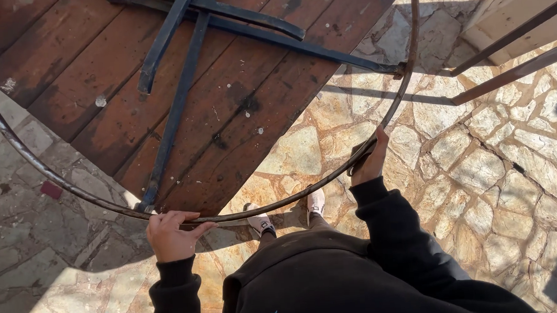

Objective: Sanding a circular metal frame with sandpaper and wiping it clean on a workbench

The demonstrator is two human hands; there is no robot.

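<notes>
A large round metal ring (pixel 41 167) frames an overturned wooden tabletop (pixel 100 83) with dark metal cross braces (pixel 181 85). My left hand (pixel 171 235) grips the ring's near edge, fingers curled over it. My right hand (pixel 371 159) presses a small dark pad, perhaps sandpaper (pixel 360 154), against the ring further right. Both arms wear black sleeves. My light shoes (pixel 261 223) stand just below the ring.
The ground is irregular stone paving (pixel 492 166). Thin metal bars (pixel 506 71) run at the upper right beside a pale block (pixel 510 8). My shadow falls over the lower left stones.
</notes>
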